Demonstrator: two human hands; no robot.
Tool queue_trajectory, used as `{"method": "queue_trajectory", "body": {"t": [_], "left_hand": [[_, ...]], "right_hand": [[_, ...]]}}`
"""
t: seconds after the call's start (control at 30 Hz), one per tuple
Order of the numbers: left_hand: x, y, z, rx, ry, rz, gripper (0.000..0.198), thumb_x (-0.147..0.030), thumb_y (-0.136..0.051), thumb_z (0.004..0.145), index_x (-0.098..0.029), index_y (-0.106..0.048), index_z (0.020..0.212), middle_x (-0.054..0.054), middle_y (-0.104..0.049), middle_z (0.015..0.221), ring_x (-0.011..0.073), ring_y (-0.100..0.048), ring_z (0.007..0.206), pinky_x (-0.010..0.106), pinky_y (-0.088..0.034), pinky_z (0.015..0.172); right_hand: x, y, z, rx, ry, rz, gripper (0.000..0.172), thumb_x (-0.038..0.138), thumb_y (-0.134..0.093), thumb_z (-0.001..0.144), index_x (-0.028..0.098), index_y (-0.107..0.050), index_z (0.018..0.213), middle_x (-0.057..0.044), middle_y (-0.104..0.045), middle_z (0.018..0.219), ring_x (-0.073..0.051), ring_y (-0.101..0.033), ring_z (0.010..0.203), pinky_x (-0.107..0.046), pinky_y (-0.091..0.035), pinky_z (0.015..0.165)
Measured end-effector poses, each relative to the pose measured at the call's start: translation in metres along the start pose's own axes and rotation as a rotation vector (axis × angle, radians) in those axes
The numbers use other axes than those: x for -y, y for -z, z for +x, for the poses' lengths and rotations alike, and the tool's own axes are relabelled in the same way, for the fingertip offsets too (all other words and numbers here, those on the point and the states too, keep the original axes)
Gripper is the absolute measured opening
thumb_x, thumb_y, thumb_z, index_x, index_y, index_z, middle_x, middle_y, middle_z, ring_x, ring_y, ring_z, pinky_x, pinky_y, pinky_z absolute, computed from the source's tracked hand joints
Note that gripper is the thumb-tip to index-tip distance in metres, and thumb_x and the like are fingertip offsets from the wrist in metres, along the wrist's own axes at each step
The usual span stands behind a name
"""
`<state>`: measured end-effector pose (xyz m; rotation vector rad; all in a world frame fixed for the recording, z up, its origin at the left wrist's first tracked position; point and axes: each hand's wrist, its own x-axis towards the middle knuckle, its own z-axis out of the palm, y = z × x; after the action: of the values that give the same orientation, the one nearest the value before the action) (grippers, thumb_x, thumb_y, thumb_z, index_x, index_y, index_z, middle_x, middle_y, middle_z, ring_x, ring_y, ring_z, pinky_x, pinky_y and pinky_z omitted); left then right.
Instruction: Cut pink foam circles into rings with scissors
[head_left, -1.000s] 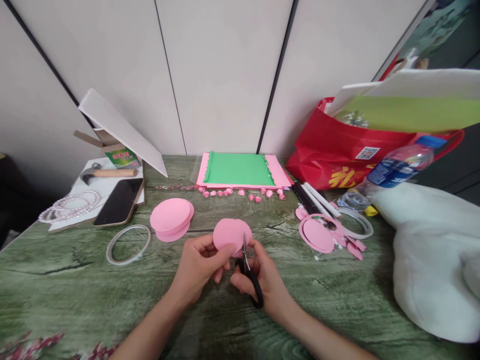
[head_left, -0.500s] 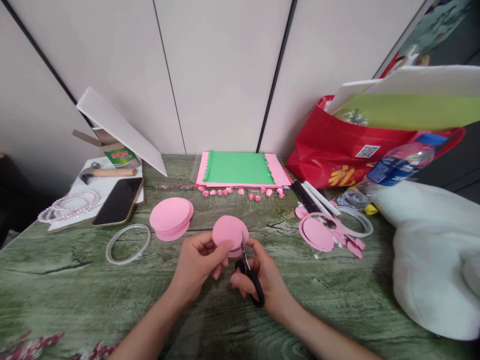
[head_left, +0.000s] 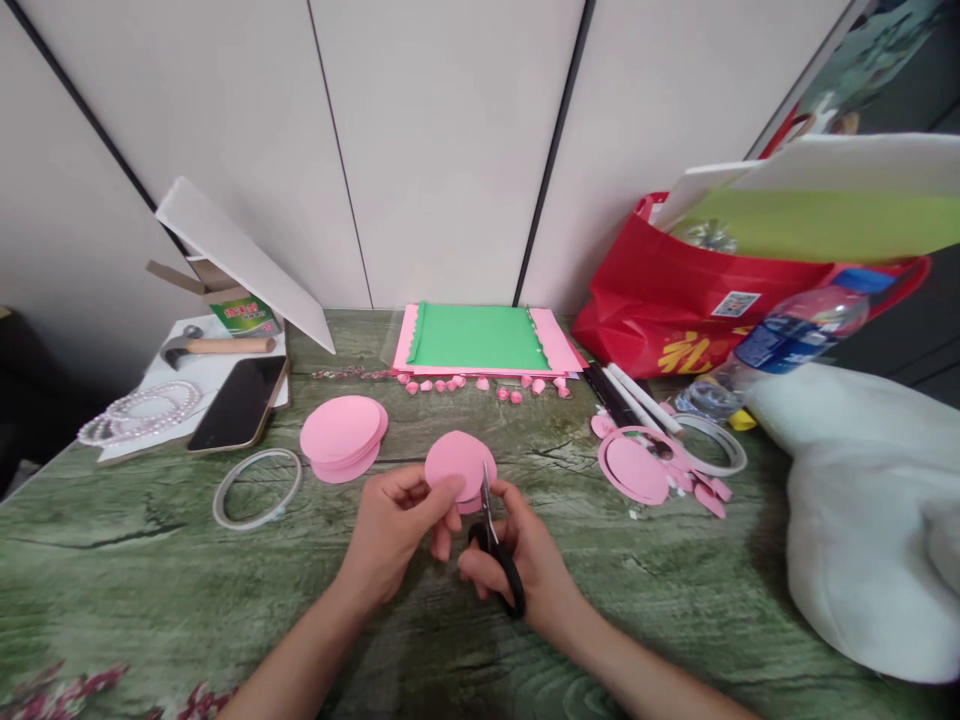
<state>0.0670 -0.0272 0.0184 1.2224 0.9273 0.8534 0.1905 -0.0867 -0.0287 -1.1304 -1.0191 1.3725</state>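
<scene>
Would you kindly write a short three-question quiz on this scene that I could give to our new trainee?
1. Multiple choice: what does the right hand hold?
a) a hammer
b) black-handled scissors
c) a smartphone

2. True or false: the left hand is holding a pearl strand.

3. Fill in the blank: the clear bottle in front of the red bag has a ___ cap.

Key:
1. b
2. False; it holds a pink disc.
3. blue
</scene>
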Motion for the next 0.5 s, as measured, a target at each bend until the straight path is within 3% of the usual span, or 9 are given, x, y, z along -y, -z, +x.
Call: {"method": "queue_trajectory", "body": {"t": [0.23, 0.5], "left_hand": [[0.0013, 0.0012, -0.0003, 0.034, 0.001, 0.067, 0.024, -0.028, -0.064, 0.071, -0.012, -0.058, 0.055, -0.003, -0.054, 0.045, 0.0034, -0.04, 0.029, 0.015, -0.028, 0.03], [0.0007, 0.0002, -0.0005, 0.014, -0.01, 0.082, 0.021, -0.027, -0.063, 0.073, -0.012, -0.057, 0.058, -0.004, -0.054, 0.045, 0.0028, -0.039, 0.03, 0.014, -0.029, 0.031]], "right_hand": [[0.0094, -0.0016, 0.003, -0.046, 0.043, 0.066, 0.061, 0.047, -0.074, 0.057, 0.024, -0.035, 0.098, 0.008, -0.05, 0.058, -0.009, -0.044, 0.048, -0.022, -0.034, 0.047], [0.0091, -0.0008, 0.0038, -0.037, 0.015, 0.055, 0.059, 0.045, -0.074, 0.057, 0.024, -0.036, 0.097, 0.009, -0.047, 0.054, -0.007, -0.037, 0.043, -0.02, -0.03, 0.044]]}}
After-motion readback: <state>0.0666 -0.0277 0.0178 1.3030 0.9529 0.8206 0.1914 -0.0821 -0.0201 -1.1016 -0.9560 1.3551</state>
